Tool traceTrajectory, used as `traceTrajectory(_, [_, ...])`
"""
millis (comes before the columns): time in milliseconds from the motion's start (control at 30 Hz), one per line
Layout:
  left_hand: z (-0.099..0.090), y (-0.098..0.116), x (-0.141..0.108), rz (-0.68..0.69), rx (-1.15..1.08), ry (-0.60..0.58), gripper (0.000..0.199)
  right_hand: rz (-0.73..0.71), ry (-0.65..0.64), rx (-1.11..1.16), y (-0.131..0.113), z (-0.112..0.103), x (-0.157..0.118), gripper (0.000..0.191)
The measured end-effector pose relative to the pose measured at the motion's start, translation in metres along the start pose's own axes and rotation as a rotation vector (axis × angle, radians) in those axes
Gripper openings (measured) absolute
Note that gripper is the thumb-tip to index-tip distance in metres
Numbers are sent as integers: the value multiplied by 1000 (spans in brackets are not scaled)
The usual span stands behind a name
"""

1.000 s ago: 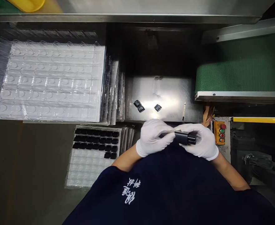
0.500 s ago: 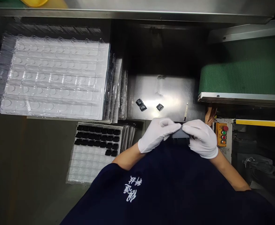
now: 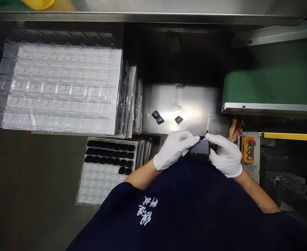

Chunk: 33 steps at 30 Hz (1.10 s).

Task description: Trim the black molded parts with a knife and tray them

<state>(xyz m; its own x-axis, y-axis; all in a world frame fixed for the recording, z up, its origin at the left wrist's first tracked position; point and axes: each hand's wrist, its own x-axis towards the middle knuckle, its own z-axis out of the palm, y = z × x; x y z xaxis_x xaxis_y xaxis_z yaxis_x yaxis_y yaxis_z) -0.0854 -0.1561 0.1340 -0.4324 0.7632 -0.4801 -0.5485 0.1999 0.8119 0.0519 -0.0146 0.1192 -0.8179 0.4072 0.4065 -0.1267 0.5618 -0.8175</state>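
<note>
Spanning the space between the left hand (image 3: 177, 148) and the right hand (image 3: 225, 156), a dark block (image 3: 200, 147) is held just off the near edge of the steel desk (image 3: 166, 96), in front of the navy shirt (image 3: 195, 209). White gloves are worn on both. The block's left end is pinched by the thumb and fingers of the left hand; its right end is gripped by the right hand, whose fingertips are brought to the upper corner. Whether anything small is also pinched there cannot be told.

On the desk, near its front edge, two black parts (image 3: 158, 118) are laid touching at the left, and a single black part (image 3: 178, 120) is set near the middle. A slim pale tool (image 3: 208, 123) is placed toward the desk's right, its lower end partly hidden by the right hand.

Left of the desk, clear trays (image 3: 61, 87) are stacked; nearer the body, a partly filled tray (image 3: 98, 184) is seen. Right of the desk, a green conveyor belt (image 3: 270, 85) and an orange button box (image 3: 247, 150) are seen.
</note>
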Motion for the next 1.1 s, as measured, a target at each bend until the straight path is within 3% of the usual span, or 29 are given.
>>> traceTrajectory(433, [-4, -25, 11, 174, 20, -34, 68, -171, -14, -126, -16, 6, 18, 52])
traceTrajectory(600, [-8, -23, 10, 52, -117, -50, 56, -240, -204, -153, -8, 2, 26, 72])
traceTrajectory(667, [-9, -19, 9, 5, -135, -45, 56, -265, -269, -199, -1, 0, 27, 65])
traceTrajectory(767, [-11, -12, 4, 20, -75, -36, 58, -232, -243, -231, 5, 2, 27, 43])
traceTrajectory(967, [-15, -7, -4, 339, 228, 96, 41, -5, -222, -49, 6, 8, 19, 28])
traceTrajectory(1033, [-18, -9, -2, 521, 312, 145, 35, 149, -279, 48, 9, 5, 15, 27])
traceTrajectory(1100, [-20, -13, 4, 708, 377, 115, 25, 344, -344, 221, 16, 1, 12, 33])
